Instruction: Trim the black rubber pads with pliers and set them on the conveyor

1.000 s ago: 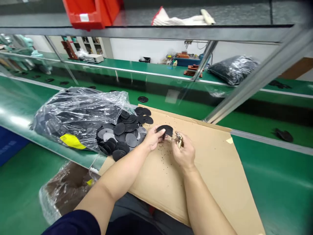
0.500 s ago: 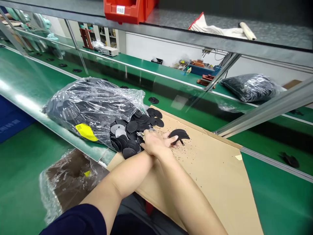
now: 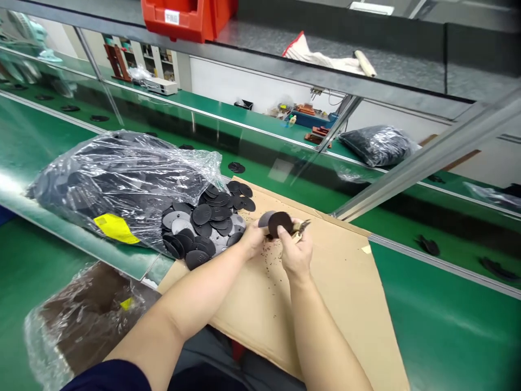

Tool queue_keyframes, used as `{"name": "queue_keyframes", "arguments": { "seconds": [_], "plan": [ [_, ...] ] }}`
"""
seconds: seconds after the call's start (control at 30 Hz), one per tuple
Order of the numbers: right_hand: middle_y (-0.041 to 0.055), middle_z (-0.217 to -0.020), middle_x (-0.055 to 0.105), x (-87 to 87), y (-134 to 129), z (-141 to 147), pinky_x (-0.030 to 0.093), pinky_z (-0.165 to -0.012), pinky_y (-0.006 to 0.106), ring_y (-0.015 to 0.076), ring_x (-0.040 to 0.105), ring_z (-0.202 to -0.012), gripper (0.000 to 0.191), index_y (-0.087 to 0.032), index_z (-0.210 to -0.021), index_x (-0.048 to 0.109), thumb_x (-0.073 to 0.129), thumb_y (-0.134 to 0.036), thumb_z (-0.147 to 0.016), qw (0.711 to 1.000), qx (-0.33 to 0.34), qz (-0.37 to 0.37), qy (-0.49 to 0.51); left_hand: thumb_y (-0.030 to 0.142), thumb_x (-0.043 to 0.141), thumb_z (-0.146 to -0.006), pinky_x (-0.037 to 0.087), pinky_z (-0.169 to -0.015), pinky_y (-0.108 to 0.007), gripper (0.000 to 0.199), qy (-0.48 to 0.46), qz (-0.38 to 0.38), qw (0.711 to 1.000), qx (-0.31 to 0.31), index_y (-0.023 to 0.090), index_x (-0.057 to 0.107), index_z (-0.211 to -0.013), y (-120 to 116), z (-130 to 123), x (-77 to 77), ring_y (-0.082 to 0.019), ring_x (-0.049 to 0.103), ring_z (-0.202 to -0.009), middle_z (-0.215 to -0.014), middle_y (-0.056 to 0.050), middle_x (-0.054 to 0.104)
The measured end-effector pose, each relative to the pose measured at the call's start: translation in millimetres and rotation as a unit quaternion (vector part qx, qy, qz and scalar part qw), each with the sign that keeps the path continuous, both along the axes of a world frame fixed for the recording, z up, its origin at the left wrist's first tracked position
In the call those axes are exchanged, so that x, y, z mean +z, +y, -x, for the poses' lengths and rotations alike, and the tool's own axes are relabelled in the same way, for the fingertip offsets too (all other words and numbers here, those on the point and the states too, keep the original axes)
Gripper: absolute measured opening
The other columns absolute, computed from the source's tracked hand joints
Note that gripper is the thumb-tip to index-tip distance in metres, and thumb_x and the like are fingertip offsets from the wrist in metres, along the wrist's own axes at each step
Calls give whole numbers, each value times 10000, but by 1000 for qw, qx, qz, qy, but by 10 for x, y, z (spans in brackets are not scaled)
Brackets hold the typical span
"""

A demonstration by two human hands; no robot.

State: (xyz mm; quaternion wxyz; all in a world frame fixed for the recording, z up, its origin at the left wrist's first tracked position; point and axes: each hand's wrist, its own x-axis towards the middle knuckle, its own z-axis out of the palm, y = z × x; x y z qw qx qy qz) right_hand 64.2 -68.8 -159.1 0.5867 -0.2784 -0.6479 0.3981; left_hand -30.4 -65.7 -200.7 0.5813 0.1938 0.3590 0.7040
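Note:
Over the cardboard sheet (image 3: 337, 282), my left hand (image 3: 254, 239) grips black discs (image 3: 266, 219) by their near edge. My right hand (image 3: 297, 252) has its thumb on another black disc (image 3: 280, 224) overlapping them, and also holds a small tool (image 3: 300, 231) with a pale handle and metal tip. Its fingers are partly hidden behind the disc. Left of my hands lies a heap of loose black and grey discs (image 3: 202, 214), spilling from a clear plastic bag (image 3: 122, 179). Tiny dark bits dot the cardboard.
A green conveyor (image 3: 260, 187) with scattered black pieces runs behind the cardboard. A metal post (image 3: 391, 163) slants up at the right. Overhead, a shelf holds a red bin (image 3: 187, 19) and a glove (image 3: 321, 57). A plastic-lined box (image 3: 93, 315) sits below left.
My hands were crossed, the right one at the heap and the left one on fanned black pieces. They have uncrossed and now meet at the discs. The view has shifted right.

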Motion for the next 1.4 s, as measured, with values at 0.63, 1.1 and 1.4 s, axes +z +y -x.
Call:
{"name": "queue_keyframes", "arguments": {
  "seconds": [0.63,1.1,1.4],
  "plan": [
    [-31,-708,540,-472,347,-313,448,-656,269,114,497,-612,337,-181,-1068,610,637,-349,-777,992,-38,113,41,305,849,-564,456,-542,-228,484,112,-18,992,60,158,630,-969,-25,55,26,-127,599,-657,-848,-26,671],
    [17,-834,628,-432,308,-316,466,-772,316,169,576,-767,198,-191,-887,607,639,-326,-746,992,4,118,41,280,819,-629,458,-966,-389,452,168,-104,979,56,138,671,-1033,-33,22,-70,-219,624,-1006,-1080,-92,677],
    [-50,-683,482,-464,270,-280,392,-619,247,110,434,-610,209,-201,-809,525,643,-370,-772,993,-68,96,-3,251,821,-628,468,-972,-401,477,140,-124,982,0,139,662,-1064,-87,-24,-6,-226,625,-1025,-1113,-105,674]
  ]
}}
